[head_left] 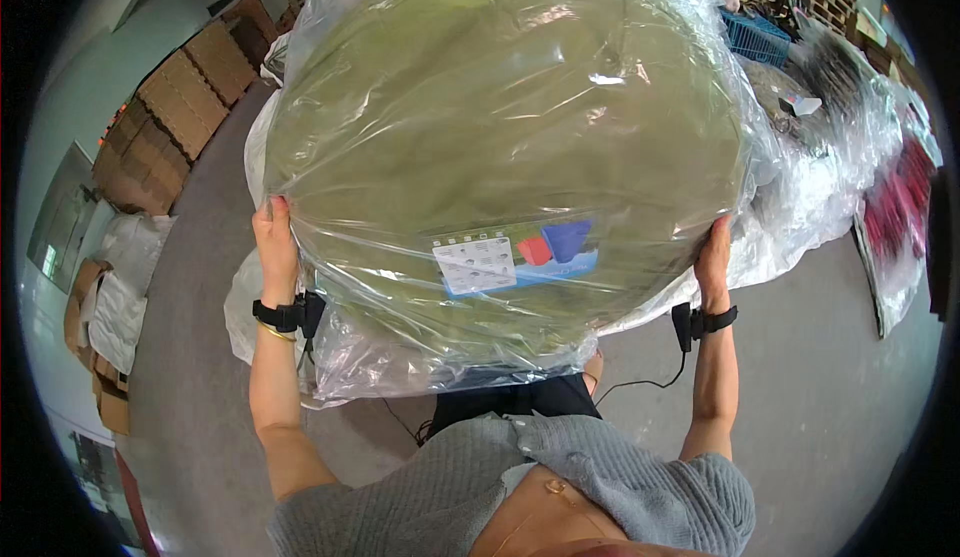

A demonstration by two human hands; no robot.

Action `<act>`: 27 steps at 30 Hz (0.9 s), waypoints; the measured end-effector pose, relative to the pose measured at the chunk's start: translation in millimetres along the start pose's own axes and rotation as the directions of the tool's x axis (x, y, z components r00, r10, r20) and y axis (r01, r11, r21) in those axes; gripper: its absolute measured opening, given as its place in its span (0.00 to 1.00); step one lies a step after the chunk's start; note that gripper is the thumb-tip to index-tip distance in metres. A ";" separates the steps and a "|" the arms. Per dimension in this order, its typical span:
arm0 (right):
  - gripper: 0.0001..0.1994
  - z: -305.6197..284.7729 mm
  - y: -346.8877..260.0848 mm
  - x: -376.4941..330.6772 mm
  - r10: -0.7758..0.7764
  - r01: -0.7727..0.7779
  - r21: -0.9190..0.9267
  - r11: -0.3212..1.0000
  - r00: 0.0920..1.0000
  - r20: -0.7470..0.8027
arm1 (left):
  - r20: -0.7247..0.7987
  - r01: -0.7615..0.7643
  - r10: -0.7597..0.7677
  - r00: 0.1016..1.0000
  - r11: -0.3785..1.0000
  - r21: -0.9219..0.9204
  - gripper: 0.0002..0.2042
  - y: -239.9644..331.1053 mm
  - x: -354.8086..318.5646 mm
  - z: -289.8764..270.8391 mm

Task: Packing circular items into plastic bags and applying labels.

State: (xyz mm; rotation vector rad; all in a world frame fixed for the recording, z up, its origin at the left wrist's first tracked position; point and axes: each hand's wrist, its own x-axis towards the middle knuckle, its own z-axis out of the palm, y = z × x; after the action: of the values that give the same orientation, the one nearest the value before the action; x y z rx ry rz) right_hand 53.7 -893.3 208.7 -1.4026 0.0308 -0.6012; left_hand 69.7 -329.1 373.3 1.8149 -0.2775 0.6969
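Note:
A large round olive-green disc in a clear plastic bag takes up the middle of the view. What kind of item it is cannot be made out. Near its front edge, under the plastic, lies a printed card with a white panel and red and blue pictures. My left hand is closed on the bagged disc's left edge, thumb on top and the other fingers mostly hidden beneath. On the opposite edge my right hand grips it too, its fingertips partly out of sight. Loose plastic bunches toward my body.
Flattened cardboard stacks line the left wall, with an opened carton nearer. White sheeting lies under the bag. Clear plastic bags, a blue crate and red wrapped goods stand at the right.

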 end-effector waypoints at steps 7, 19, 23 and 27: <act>0.31 -15.0 -34.8 16.8 0.013 -0.035 -0.138 0.990 0.987 -0.158 | -0.406 -0.040 0.026 0.913 0.999 -0.025 0.20 -8.4 -8.8 10.5; 0.31 -38.4 -65.0 -3.7 -0.017 0.072 0.197 0.978 0.964 -0.266 | -0.195 0.088 -0.303 0.933 0.717 -0.692 0.19 -40.0 -118.8 2.6; 0.32 -21.4 -106.9 -2.1 0.053 0.001 0.152 0.988 0.936 -0.348 | -0.410 0.144 -0.200 0.890 0.976 -0.164 0.20 -47.5 -130.5 4.8; 0.33 -21.3 -115.7 12.6 0.006 -0.012 -0.037 0.999 0.986 -0.164 | -0.425 0.169 -0.145 0.893 0.985 0.019 0.20 -82.4 -154.6 9.5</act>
State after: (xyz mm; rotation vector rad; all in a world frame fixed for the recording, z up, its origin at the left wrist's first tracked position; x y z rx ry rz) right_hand 13.2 -923.1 315.8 -1.3857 0.1807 -0.7105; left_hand -8.7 -331.3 216.4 1.6639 0.1793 0.9669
